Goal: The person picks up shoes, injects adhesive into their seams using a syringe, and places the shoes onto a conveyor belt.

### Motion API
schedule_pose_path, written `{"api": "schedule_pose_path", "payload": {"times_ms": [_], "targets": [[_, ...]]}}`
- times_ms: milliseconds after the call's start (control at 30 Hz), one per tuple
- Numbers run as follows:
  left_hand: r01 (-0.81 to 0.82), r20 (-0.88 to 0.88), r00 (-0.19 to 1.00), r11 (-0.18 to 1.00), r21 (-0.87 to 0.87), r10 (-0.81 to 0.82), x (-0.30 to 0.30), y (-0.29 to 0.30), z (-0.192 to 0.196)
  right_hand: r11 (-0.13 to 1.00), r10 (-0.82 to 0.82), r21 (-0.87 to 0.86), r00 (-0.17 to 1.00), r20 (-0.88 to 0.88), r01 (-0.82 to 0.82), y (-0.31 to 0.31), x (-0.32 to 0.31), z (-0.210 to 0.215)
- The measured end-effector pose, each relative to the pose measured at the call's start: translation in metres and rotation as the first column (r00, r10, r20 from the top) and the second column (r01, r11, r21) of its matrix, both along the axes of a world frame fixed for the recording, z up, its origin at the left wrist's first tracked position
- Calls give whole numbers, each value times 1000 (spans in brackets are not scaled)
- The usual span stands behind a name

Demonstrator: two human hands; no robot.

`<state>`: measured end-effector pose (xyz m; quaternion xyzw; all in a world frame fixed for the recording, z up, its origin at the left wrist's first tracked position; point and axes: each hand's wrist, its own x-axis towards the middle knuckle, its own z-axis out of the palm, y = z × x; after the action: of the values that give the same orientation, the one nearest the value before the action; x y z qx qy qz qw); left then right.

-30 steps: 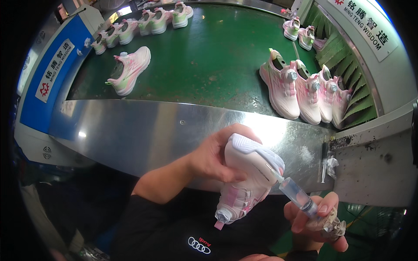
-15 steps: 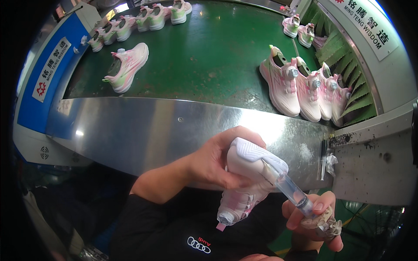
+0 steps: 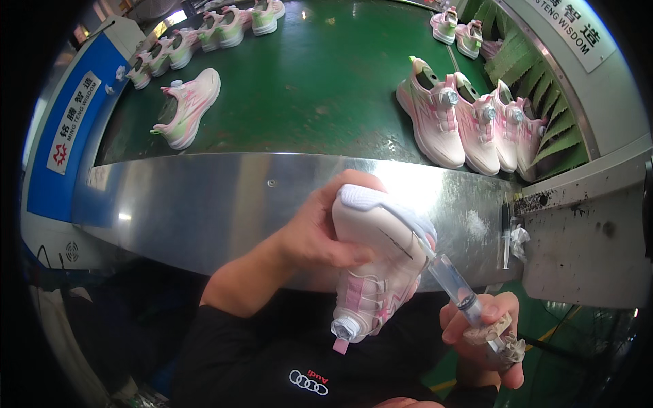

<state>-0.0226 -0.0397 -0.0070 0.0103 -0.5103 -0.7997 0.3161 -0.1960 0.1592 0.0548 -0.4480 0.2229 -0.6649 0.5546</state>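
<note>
- I am on a shoe factory assembly line: a wide green conveyor belt (image 3: 320, 88) runs ahead of me, edged by a curved band of polished sheet metal (image 3: 204, 204).
- Identical pink-and-white sneakers ride it: a tight row of four (image 3: 469, 115) on my right, a single sneaker (image 3: 187, 109) on my left, more pairs (image 3: 204, 34) farther up.
- A blue machine housing (image 3: 68, 136) and a grey one (image 3: 598, 88) with green ribbed guards (image 3: 544, 102) flank the belt.

Green conveyor belt (image 3: 320, 88) behind a shiny steel ledge (image 3: 204, 204).
</note>
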Motion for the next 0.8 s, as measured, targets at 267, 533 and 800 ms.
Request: {"api": "schedule_pose_path", "payload": {"times_ms": [267, 533, 800], "targets": [[-38, 60, 998, 987, 159, 28, 2, -7, -6, 993, -117, 30, 993, -12, 117, -1, 2, -22], [-161, 159, 980, 937, 311, 116, -1, -8, 5, 996, -36, 85, 993, 115, 27, 12, -7, -44], [-169, 187, 976, 919, 356, 107, -4, -14, -4, 989, -60, 138, 993, 106, 45, 28, -3, -60]]}}
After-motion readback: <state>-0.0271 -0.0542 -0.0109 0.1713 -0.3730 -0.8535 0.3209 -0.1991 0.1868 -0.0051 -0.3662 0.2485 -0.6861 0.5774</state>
